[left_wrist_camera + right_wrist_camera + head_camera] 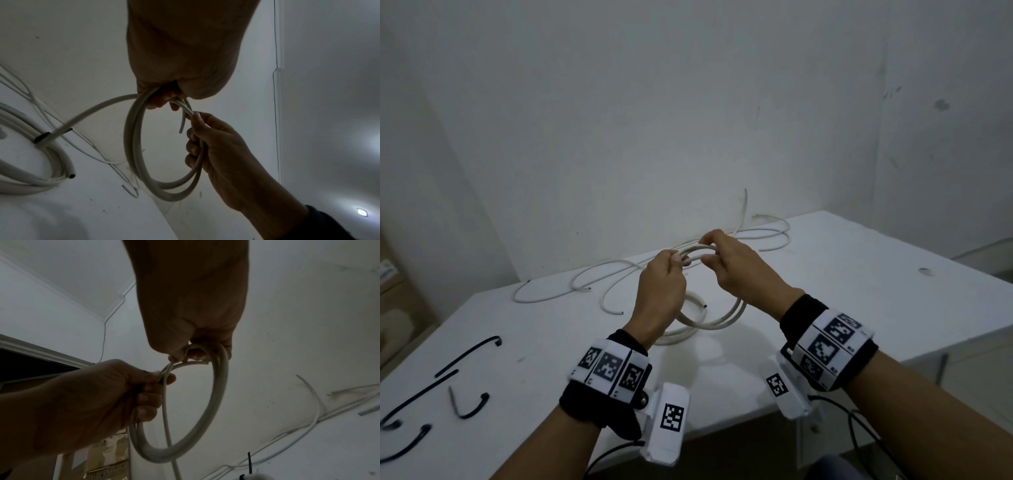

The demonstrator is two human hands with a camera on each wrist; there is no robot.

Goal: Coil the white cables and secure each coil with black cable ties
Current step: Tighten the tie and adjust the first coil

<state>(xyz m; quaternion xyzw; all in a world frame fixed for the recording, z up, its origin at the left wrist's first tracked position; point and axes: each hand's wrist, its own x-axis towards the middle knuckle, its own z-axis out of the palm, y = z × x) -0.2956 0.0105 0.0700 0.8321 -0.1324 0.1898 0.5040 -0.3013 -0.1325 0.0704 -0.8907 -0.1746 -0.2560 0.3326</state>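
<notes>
the left hand [661,284] and the right hand [739,270] are both up above the flat white table [859,291], close together, and each one has its fingers curled tight around the same small ring of round white plastic cable [139,146]. the ring has a few loops. it stands up on its edge between the hands, not flat, with the left hand on one side and the right hand on the other. one short cut end [180,128] sticks out near the right hand's fingertips [195,116].

a tail of the cable runs down to the table. a bigger coil of thick white cable [705,322] lies flat there, right under the hands (it has a black band on it in the left wrist view). thin loose white cables [592,277] lie in long curvy lines toward the back, by the plain white wall [688,102]. some bent black cable ties [469,356] lie at the near left of the table.
</notes>
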